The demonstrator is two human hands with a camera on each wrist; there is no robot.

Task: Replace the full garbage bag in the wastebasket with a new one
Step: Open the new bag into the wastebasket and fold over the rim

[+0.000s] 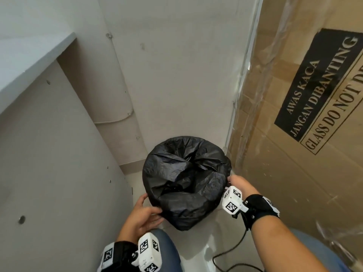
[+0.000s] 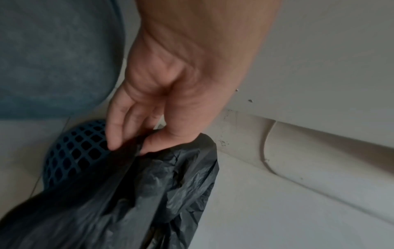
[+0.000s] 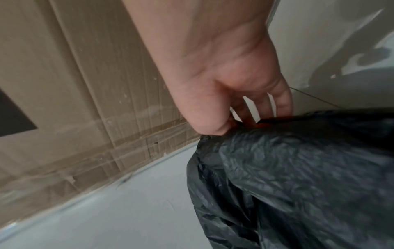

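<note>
A black garbage bag (image 1: 184,179) is draped over the round wastebasket on the floor, its mouth open and crumpled inward. The basket's blue lattice wall (image 2: 74,148) shows only in the left wrist view, below the bag (image 2: 149,193). My left hand (image 1: 145,214) pinches the bag's folded edge at the near-left rim, thumb against fingers (image 2: 119,134). My right hand (image 1: 238,183) pinches the bag (image 3: 298,176) at the right rim, thumb (image 3: 209,123) pressed on the plastic. A bit of red shows under the right fingers; what it is I cannot tell.
A large cardboard box (image 1: 304,114) wrapped in film, marked as glass, stands close on the right. A grey wall panel (image 1: 59,154) and a ledge close off the left. The basket sits in the corner on a pale floor (image 1: 206,242). A black cable (image 1: 231,250) trails by my knees.
</note>
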